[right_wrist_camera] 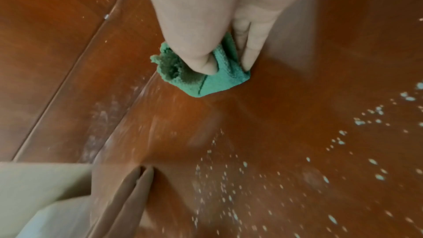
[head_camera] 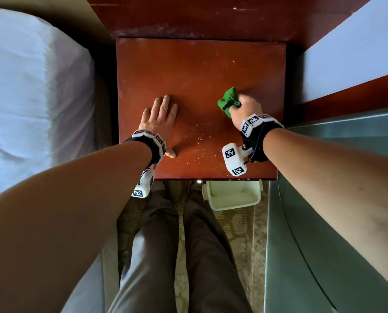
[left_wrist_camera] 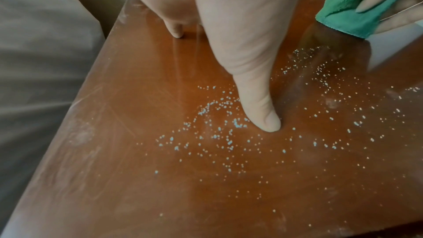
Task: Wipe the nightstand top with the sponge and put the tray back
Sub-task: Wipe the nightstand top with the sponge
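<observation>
The reddish-brown nightstand top (head_camera: 195, 71) fills the middle of the head view. My right hand (head_camera: 245, 107) grips a crumpled green sponge cloth (head_camera: 228, 99) (right_wrist_camera: 206, 80) (left_wrist_camera: 350, 8) and presses it on the right part of the top. My left hand (head_camera: 160, 114) lies flat with straight fingers on the left part, its thumb (left_wrist_camera: 260, 115) touching the wood. Pale crumbs (head_camera: 199, 145) (left_wrist_camera: 217, 133) (right_wrist_camera: 320, 169) are scattered over the front of the top between the hands. A white tray (head_camera: 231, 195) sits on the floor below the front edge.
A bed with white sheets (head_camera: 30, 98) stands at the left, a second white-covered bed (head_camera: 357, 53) at the right. A wooden headboard panel (head_camera: 199, 16) runs behind the nightstand. A grey-green surface (head_camera: 335, 222) is at the lower right. My legs (head_camera: 177, 256) stand on patterned carpet.
</observation>
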### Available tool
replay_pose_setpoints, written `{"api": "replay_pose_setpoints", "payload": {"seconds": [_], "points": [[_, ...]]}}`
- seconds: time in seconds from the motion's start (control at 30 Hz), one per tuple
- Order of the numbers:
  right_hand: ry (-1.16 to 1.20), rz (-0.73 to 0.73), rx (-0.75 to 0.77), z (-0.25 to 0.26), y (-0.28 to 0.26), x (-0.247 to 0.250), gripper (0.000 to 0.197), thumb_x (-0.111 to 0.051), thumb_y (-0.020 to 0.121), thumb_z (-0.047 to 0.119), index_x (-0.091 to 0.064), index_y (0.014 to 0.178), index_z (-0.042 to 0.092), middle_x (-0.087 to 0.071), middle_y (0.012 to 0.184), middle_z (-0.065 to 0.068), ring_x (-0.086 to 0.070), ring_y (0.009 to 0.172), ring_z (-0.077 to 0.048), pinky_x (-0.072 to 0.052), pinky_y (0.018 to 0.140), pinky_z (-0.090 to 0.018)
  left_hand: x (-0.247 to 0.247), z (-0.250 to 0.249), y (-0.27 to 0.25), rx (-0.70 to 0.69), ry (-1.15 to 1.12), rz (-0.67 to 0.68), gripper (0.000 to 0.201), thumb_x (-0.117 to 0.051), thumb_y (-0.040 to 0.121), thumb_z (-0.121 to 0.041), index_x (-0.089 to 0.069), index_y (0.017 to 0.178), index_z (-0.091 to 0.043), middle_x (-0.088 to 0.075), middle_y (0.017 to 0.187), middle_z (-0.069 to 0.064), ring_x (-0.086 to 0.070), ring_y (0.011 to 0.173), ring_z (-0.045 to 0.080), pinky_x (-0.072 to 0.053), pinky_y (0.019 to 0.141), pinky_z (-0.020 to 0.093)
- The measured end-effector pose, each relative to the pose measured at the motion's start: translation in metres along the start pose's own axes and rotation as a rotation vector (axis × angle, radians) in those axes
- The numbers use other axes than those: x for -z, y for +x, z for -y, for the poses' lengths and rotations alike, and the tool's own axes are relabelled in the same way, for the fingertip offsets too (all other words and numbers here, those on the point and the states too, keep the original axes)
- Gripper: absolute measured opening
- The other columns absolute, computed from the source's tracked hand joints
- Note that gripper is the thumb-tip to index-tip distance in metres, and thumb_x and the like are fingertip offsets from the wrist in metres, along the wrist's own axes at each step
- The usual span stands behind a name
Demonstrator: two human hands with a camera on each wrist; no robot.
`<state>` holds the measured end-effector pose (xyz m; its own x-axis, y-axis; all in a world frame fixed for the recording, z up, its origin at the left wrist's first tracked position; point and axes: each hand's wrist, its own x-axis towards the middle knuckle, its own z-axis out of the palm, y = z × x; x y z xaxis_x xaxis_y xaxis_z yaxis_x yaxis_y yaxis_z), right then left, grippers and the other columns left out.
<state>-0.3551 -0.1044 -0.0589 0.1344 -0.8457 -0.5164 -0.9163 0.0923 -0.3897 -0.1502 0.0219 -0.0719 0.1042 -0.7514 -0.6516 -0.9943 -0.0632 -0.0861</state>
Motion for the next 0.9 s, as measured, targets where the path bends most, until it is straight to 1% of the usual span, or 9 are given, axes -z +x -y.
{"api": "replay_pose_setpoints", "payload": {"seconds": [0.07,0.2,0.23,0.37,0.47,0.57,0.67,0.77,0.9], "points": [[-0.049,0.073,0.075,0.005,-0.007,-0.008,0.033,-0.053,0.086,0.018,-0.063,0.117,0.019,-0.064,0.119,-0.008,-0.060,0.106,-0.031,-0.046,0.083,-0.030,0.000,0.001,-0.001,0.002,-0.002,0.003,0.160,-0.082,0.041,-0.073,0.016,0.154,-0.016,0.026,0.159,0.011,0.010,0.149,0.033,-0.014,0.120,0.051],[-0.155,0.205,0.250,0.006,-0.031,-0.026,0.022,-0.055,0.090,0.017,-0.065,0.110,0.016,-0.062,0.111,0.004,-0.060,0.083,-0.018,-0.036,0.055,-0.017,0.001,0.002,-0.002,0.000,-0.013,0.000,0.159,-0.084,0.042,-0.071,0.015,0.154,-0.016,0.024,0.159,0.011,0.010,0.149,0.033,-0.014,0.120,0.051],[-0.174,0.248,0.295,0.004,-0.037,-0.028,0.022,-0.054,0.091,0.016,-0.065,0.110,0.017,-0.061,0.111,0.006,-0.059,0.083,-0.016,-0.037,0.056,-0.017,0.002,0.002,-0.002,0.001,-0.014,-0.006,0.159,-0.084,0.041,-0.071,0.014,0.154,-0.016,0.024,0.160,0.011,0.009,0.150,0.032,-0.015,0.120,0.051],[-0.244,0.385,0.398,-0.006,-0.051,-0.034,0.032,-0.052,0.090,0.015,-0.066,0.117,0.025,-0.061,0.120,0.009,-0.060,0.101,-0.017,-0.049,0.084,-0.030,0.001,0.002,-0.003,0.001,-0.036,-0.004,0.159,-0.085,0.040,-0.070,0.014,0.154,-0.018,0.024,0.160,0.010,0.010,0.150,0.031,-0.014,0.120,0.050],[-0.271,0.474,0.381,-0.009,-0.051,-0.032,0.030,-0.053,0.090,0.021,-0.066,0.116,0.027,-0.063,0.116,0.007,-0.061,0.101,-0.019,-0.050,0.088,-0.033,0.003,0.002,-0.004,0.002,-0.036,0.001,0.158,-0.084,0.042,-0.070,0.015,0.154,-0.018,0.026,0.159,0.009,0.011,0.150,0.030,-0.013,0.121,0.049],[-0.140,0.383,0.310,-0.007,-0.048,-0.025,0.020,-0.055,0.088,0.021,-0.070,0.099,0.026,-0.066,0.091,0.008,-0.064,0.082,-0.018,-0.052,0.071,-0.030,0.004,0.000,-0.003,0.004,-0.030,0.015,0.159,-0.084,0.043,-0.070,0.017,0.154,-0.017,0.027,0.159,0.010,0.012,0.149,0.031,-0.013,0.121,0.049],[0.012,0.122,0.185,-0.004,-0.035,-0.015,0.013,-0.059,0.087,0.026,-0.065,0.081,0.017,-0.062,0.070,0.004,-0.057,0.063,-0.017,-0.039,0.057,-0.026,0.004,0.001,-0.002,0.006,-0.037,0.022,0.159,-0.085,0.042,-0.069,0.017,0.153,-0.017,0.027,0.159,0.010,0.012,0.149,0.031,-0.012,0.121,0.049],[0.053,-0.031,0.068,0.000,-0.018,-0.009,0.015,-0.056,0.085,0.021,-0.067,0.093,0.013,-0.071,0.088,-0.009,-0.063,0.082,-0.030,-0.037,0.065,-0.024,0.004,0.002,-0.002,0.001,-0.038,0.036,0.159,-0.085,0.042,-0.069,0.018,0.153,-0.017,0.028,0.158,0.010,0.013,0.149,0.032,-0.012,0.121,0.050],[0.005,-0.003,0.025,0.007,-0.010,-0.012,0.028,-0.051,0.086,0.016,-0.064,0.110,0.015,-0.067,0.109,-0.009,-0.061,0.097,-0.030,-0.038,0.072,-0.025,0.004,0.001,-0.002,0.007,-0.044,0.035,0.159,-0.085,0.043,-0.068,0.017,0.153,-0.018,0.028,0.158,0.010,0.014,0.149,0.031,-0.011,0.121,0.050]]}}
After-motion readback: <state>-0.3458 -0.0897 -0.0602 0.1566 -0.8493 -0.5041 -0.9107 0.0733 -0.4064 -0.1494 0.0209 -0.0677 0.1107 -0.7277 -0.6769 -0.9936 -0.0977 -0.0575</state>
